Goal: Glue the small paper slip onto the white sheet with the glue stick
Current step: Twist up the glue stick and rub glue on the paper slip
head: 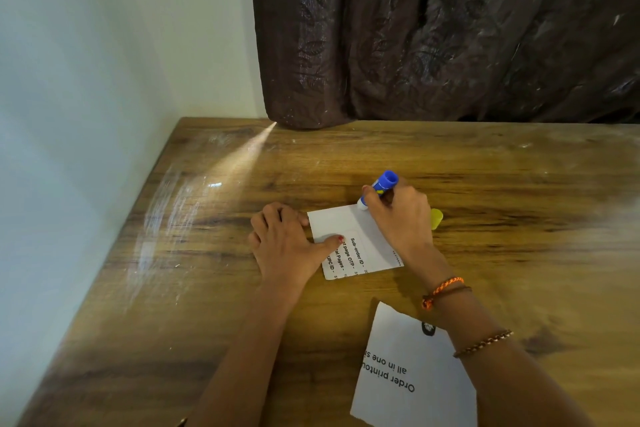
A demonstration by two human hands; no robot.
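Small paper slip (353, 239): white, printed black text, flat at frame centre. Glue stick (379, 188): blue barrel, white tip down on slip's upper corner, tilted. White sheet (412, 374): torn-edged, printed, flat at lower right, apart from slip.

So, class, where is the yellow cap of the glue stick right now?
The yellow cap lies on the wooden table, right of centre in the head view, just beyond the right hand holding the glue stick.
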